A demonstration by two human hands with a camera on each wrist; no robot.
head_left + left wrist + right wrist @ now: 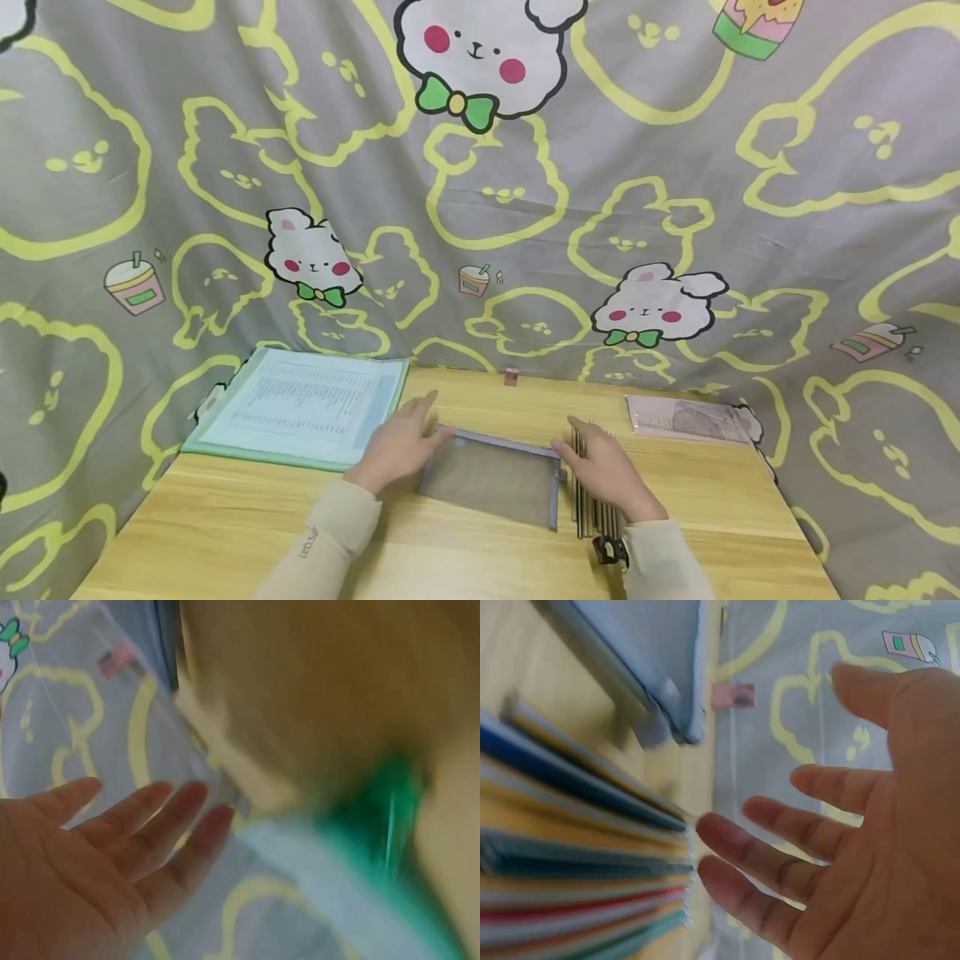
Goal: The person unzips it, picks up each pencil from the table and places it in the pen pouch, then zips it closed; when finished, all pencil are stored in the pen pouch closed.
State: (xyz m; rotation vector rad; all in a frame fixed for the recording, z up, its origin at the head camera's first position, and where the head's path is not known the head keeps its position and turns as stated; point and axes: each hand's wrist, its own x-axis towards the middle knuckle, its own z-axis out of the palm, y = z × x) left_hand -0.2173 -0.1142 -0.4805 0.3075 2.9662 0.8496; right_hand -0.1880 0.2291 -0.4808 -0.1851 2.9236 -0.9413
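Observation:
A flat rectangle of greyish mesh with blue-grey edging [491,479], like a mesh pouch, lies on the table between the two hands. At its upper left corner is my left hand [401,446], fingers extended; in the left wrist view the palm [82,877] faces up with nothing in it. Beyond the mesh's right edge, my right hand [603,467] hovers over a row of slim pens [585,508]. Its palm [855,877] and spread fingers hold nothing in the right wrist view, and the fingertips overlap the ends of the coloured pens [577,862].
A green-edged folder [300,408] with a printed sheet lies at the back left of the wooden table [247,508]. At the back right is a flat pale packet [686,418]. A small pinkish tab [511,377] sits at the back edge, before a patterned grey curtain [405,192].

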